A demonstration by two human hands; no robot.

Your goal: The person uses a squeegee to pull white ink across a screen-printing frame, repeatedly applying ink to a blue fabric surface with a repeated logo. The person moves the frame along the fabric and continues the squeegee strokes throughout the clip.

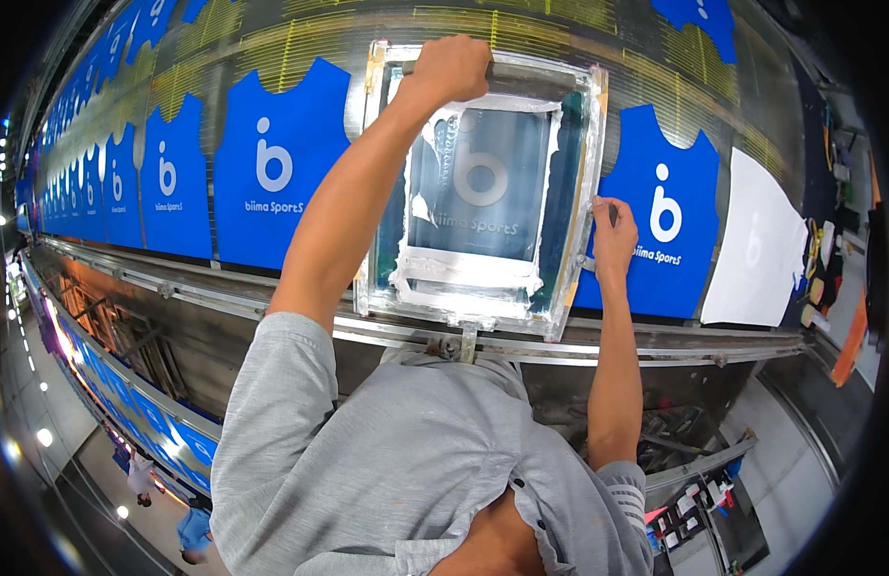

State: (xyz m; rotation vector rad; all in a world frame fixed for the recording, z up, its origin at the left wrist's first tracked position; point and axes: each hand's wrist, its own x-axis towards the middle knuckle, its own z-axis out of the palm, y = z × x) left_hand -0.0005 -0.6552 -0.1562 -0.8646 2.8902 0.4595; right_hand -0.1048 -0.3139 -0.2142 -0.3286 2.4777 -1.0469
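Note:
My left hand (pixel 454 69) grips the top bar of a metal-framed printing screen (pixel 565 298), its arm reaching across from the lower left. The fingers of my right hand (pixel 613 226) close on the screen's right edge. The screen's translucent mesh (pixel 473 163) has white ink or tape round its inner border and shows a pale logo. Immediately right of it lies a blue cut garment panel (pixel 646 168) with a white printed logo, partly behind my right hand. Another printed blue panel (pixel 281 115) lies to the left, beside my left arm.
A row of printed blue panels (pixel 171 144) runs left along the long table. A white sheet (pixel 752 269) lies at the right, beside tools (pixel 848 336). A metal rail (pixel 675 350) follows the near edge. Two people (pixel 190 538) are in the aisle at lower left, by another table of panels.

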